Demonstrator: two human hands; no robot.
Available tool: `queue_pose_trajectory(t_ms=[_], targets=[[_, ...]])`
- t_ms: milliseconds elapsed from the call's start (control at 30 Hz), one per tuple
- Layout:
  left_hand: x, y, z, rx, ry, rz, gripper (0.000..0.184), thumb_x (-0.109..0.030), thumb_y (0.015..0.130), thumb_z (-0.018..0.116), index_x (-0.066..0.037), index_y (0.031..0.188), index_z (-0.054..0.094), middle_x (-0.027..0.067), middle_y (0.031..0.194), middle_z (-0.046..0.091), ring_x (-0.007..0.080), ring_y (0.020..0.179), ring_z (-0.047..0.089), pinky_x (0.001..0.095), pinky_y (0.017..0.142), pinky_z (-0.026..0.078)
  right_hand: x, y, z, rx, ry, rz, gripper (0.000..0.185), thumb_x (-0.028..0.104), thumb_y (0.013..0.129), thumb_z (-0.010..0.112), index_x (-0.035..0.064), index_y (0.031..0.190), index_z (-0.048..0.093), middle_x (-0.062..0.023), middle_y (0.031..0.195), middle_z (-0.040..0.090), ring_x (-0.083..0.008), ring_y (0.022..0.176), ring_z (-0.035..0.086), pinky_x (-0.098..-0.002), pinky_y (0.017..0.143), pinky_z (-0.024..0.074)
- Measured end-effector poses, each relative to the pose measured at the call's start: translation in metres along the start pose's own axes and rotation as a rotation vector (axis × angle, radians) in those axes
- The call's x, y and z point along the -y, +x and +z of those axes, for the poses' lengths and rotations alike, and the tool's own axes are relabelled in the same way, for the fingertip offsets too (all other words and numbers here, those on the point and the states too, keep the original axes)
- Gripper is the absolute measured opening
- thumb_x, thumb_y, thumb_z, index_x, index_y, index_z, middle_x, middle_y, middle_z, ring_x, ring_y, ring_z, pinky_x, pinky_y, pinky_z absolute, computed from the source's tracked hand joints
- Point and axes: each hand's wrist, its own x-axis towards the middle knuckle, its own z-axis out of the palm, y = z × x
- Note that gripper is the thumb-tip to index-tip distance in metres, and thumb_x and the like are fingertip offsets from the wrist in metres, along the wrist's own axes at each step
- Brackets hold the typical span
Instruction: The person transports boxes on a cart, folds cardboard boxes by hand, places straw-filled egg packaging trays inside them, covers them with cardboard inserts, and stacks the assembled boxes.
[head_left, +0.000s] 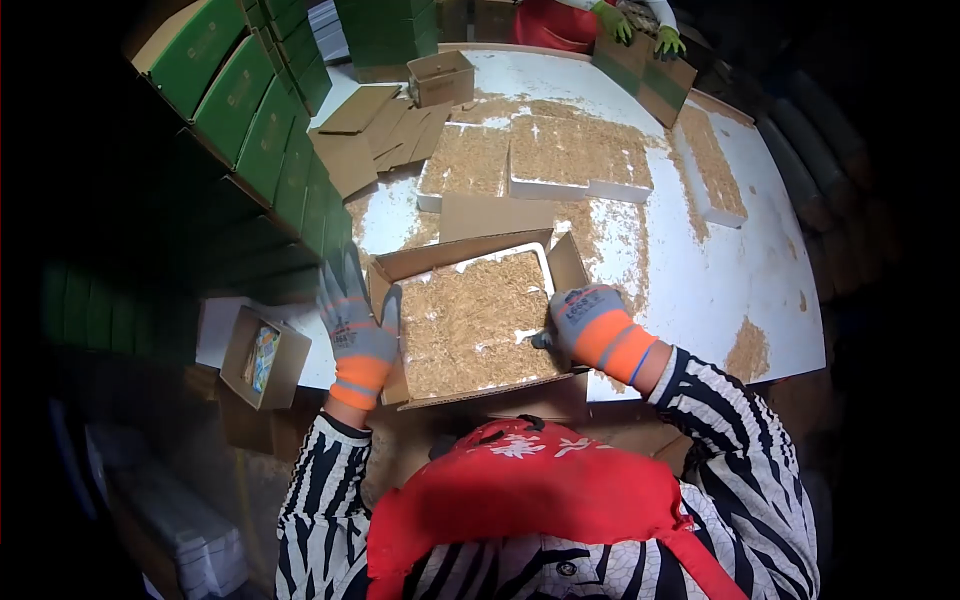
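Observation:
An open cardboard box [408,263] stands at the table's near edge, its flaps up. Inside it sits a white foam tray [545,262] covered with tan shavings [470,320]. My left hand [355,325], in a grey and orange glove, lies along the box's left wall with its fingers stretched out and apart. At the right wall my right hand [590,318], gloved alike, is closed over the edge. Its thumb reaches inside, near a white patch in the shavings. Whether it also touches the foam is hidden.
Shavings-covered white foam blocks [575,155] lie beyond the box. Flattened cardboard [385,135] and a small carton [441,80] are at the back left. Stacked green boxes [265,135] rise on the left, above a small box of packets [262,360]. Across the table, a person's green-gloved hands [640,30] touch another box.

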Motion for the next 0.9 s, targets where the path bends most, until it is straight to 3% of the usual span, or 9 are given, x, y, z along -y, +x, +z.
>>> queue_pose_trajectory(t_ms=[133, 400, 500, 533, 600, 633, 700, 800, 900], targets=[[-0.036, 0.023, -0.005, 0.165, 0.166, 0.536, 0.052, -0.027, 0.078, 0.070, -0.010, 0.124, 0.055, 0.0164, 0.125, 0.051, 0.0331, 0.114, 0.050, 0.0448, 0.098, 0.038, 0.000, 0.013, -0.007, 0.116, -0.017, -0.045, 0.025, 0.030, 0.085, 0.061, 0.0096, 0.094, 0.073, -0.0092, 0.094, 0.072, -0.0258, 0.087, 0.070, -0.0393, 0.065, 0.0541], [-0.087, 0.017, 0.049, 0.638, 0.078, 0.640, 0.060, -0.036, 0.083, 0.063, -0.007, 0.133, 0.048, 0.0191, 0.139, 0.042, 0.0360, 0.129, 0.039, 0.0463, 0.110, 0.026, -0.010, 0.031, -0.007, 0.134, -0.122, -0.383, 0.023, 0.026, 0.080, 0.062, 0.0102, 0.095, 0.070, -0.0081, 0.087, 0.071, -0.0272, 0.085, 0.069, -0.0389, 0.069, 0.0541], [-0.088, 0.008, 0.051, 0.803, 0.066, 0.574, 0.069, -0.044, 0.088, 0.056, -0.005, 0.142, 0.036, 0.0183, 0.149, 0.032, 0.0358, 0.138, 0.029, 0.0467, 0.115, 0.018, -0.070, 0.028, -0.040, -0.130, 0.635, -0.703, 0.037, 0.038, 0.088, 0.059, 0.0039, 0.100, 0.067, -0.0207, 0.080, 0.065, -0.0304, 0.076, 0.065, -0.0384, 0.073, 0.0513], [-0.088, 0.007, 0.051, 0.800, 0.068, 0.563, 0.070, -0.044, 0.088, 0.056, -0.004, 0.142, 0.035, 0.0184, 0.149, 0.032, 0.0351, 0.138, 0.029, 0.0467, 0.115, 0.018, -0.093, 0.039, -0.047, -0.262, 0.843, -0.713, 0.032, 0.030, 0.090, 0.057, 0.0042, 0.106, 0.067, -0.0152, 0.081, 0.067, -0.0233, 0.069, 0.064, -0.0333, 0.067, 0.0518], [-0.090, 0.005, 0.056, 0.805, 0.065, 0.537, 0.073, -0.045, 0.087, 0.056, -0.002, 0.142, 0.034, 0.0186, 0.149, 0.032, 0.0337, 0.138, 0.030, 0.0467, 0.115, 0.018, -0.121, 0.083, -0.041, -0.277, 1.289, -0.309, 0.030, 0.028, 0.090, 0.061, 0.0042, 0.107, 0.067, -0.0098, 0.087, 0.070, -0.0110, 0.077, 0.064, -0.0300, 0.074, 0.0522], [-0.091, 0.004, 0.056, 0.806, 0.068, 0.533, 0.074, -0.045, 0.087, 0.056, -0.001, 0.142, 0.033, 0.0186, 0.148, 0.032, 0.0336, 0.138, 0.030, 0.0470, 0.115, 0.018, -0.133, 0.131, -0.014, -0.440, 1.275, -0.309, 0.030, 0.028, 0.089, 0.061, 0.0046, 0.107, 0.067, -0.0118, 0.092, 0.070, -0.0153, 0.079, 0.065, -0.0293, 0.077, 0.0520], [-0.088, -0.008, 0.069, 0.831, 0.070, 0.522, 0.074, -0.043, 0.087, 0.057, -0.001, 0.142, 0.033, 0.0187, 0.148, 0.032, 0.0339, 0.138, 0.030, 0.0475, 0.115, 0.018, -0.147, 0.216, 0.031, -0.480, 0.949, -0.111, 0.048, 0.040, 0.084, 0.063, 0.0053, 0.117, 0.063, -0.0154, 0.108, 0.068, -0.0319, 0.096, 0.066, -0.0351, 0.086, 0.0507], [-0.087, -0.009, 0.081, 0.879, 0.076, 0.526, 0.075, -0.041, 0.085, 0.060, -0.001, 0.142, 0.033, 0.0191, 0.149, 0.031, 0.0343, 0.138, 0.029, 0.0490, 0.114, 0.020, -0.129, 0.287, 0.091, -0.402, 0.604, -0.026, 0.083, 0.052, 0.075, 0.068, 0.0069, 0.140, 0.042, -0.0180, 0.134, 0.053, -0.0326, 0.125, 0.049, -0.0400, 0.105, 0.0367], [-0.081, -0.009, 0.071, 0.881, 0.083, 0.468, 0.077, -0.044, 0.083, 0.062, -0.001, 0.142, 0.034, 0.0191, 0.148, 0.032, 0.0351, 0.138, 0.029, 0.0486, 0.114, 0.020, -0.115, 0.280, 0.104, -0.299, 0.534, 0.006, 0.093, 0.053, 0.069, 0.072, 0.0078, 0.143, 0.037, -0.0179, 0.136, 0.051, -0.0329, 0.126, 0.048, -0.0415, 0.106, 0.0350]])
